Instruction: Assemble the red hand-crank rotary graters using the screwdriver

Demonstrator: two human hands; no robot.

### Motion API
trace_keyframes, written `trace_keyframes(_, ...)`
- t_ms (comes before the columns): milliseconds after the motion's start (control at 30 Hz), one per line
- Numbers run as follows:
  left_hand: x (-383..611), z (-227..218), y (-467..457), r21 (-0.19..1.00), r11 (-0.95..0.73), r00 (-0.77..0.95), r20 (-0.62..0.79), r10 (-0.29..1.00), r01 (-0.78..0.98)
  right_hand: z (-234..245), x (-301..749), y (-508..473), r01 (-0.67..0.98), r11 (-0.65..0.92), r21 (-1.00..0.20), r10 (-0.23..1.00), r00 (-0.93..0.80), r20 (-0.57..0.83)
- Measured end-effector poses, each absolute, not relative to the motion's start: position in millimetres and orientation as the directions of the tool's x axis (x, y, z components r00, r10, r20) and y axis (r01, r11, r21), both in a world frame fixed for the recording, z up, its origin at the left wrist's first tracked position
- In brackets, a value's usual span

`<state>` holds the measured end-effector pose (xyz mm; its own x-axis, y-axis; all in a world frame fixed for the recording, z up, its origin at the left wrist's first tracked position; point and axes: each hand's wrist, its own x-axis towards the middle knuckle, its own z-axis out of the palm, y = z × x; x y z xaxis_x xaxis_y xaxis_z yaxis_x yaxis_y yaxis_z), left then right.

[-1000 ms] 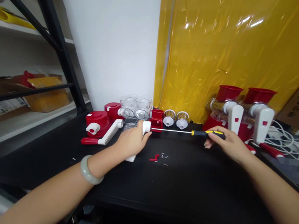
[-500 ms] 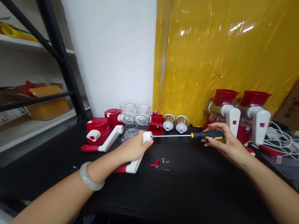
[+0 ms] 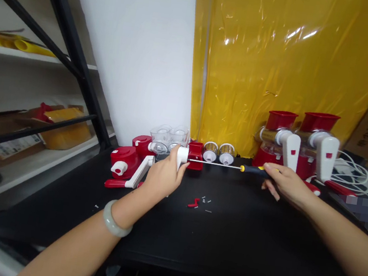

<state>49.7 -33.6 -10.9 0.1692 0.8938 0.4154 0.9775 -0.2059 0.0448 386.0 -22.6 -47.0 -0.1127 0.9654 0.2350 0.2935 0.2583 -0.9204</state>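
My left hand point(image 3: 162, 171) is closed round a white crank handle point(image 3: 183, 155), most of which the fingers hide. A screwdriver point(image 3: 251, 170) with a black and yellow grip is pinched at its rear end in my right hand point(image 3: 286, 183). Its long shaft lies level, and the tip reaches the open round end of the crank handle; how deep it sits I cannot tell. Below, on the black table point(image 3: 241, 239), are a small red bent part point(image 3: 194, 203) and several small screws point(image 3: 208, 211).
Red grater bases point(image 3: 124, 161) with another white crank handle point(image 3: 140, 171) stand at left. Behind are clear housings point(image 3: 179, 133), a red hopper point(image 3: 196, 149) and two drum graters point(image 3: 227, 152). Assembled rotary graters point(image 3: 318, 139) and white cables point(image 3: 355, 170) are at right.
My left hand has raised and turned the crank handle, so the screwdriver now lies level. My right hand has shifted back towards the end of the grip.
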Motion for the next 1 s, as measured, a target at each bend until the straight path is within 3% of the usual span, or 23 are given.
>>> trace_keyframes(100, 50.2, -7.4, -35.9, 0.066, -0.202, 0.157, 0.413, 0.897, 0.977, -53.0, 380.8, -19.1, 0.19, 0.221, -0.957, 0.973, -0.105, 0.204)
trace_keyframes(267, 47.3, -12.2, -33.7, 0.214, -0.214, 0.177, 0.18, 0.968, 0.953, -54.6, 373.0, -20.1, -0.071, 0.276, -0.959, 0.959, -0.053, 0.28)
trace_keyframes(400, 45.8, -19.4, -31.1, 0.277, -0.242, 0.231, 0.072, 0.97, 0.93, -51.5, 378.0, -21.0, -0.026, 0.324, -0.946, 0.94, -0.103, 0.325)
trace_keyframes(500, 47.9, -21.0, -30.0, 0.249, -0.227, 0.202, 0.121, 0.972, 0.942, -50.2, 383.4, -18.0, 0.076, 0.32, -0.944, 0.946, -0.086, 0.313)
trace_keyframes(633, 51.0, -16.8, -31.0, 0.1, -0.178, 0.141, 0.299, 0.944, 0.979, -48.6, 385.3, -16.1, 0.173, 0.32, -0.932, 0.947, -0.033, 0.319)
trace_keyframes(800, 49.6, -7.6, -34.8, -0.011, -0.147, 0.132, 0.509, 0.85, 0.989, -47.5, 382.1, -19.3, 0.161, 0.252, -0.954, 0.967, -0.071, 0.244)
trace_keyframes(900, 48.5, -4.4, -35.0, 0.003, -0.145, 0.121, 0.53, 0.84, 0.989, -49.7, 377.1, -20.7, 0.133, 0.219, -0.967, 0.974, -0.089, 0.208)
trace_keyframes(1000, 47.5, -5.7, -32.2, 0.131, -0.175, 0.111, 0.393, 0.913, 0.976, -53.2, 371.9, -21.1, 0.062, 0.244, -0.968, 0.968, -0.07, 0.24)
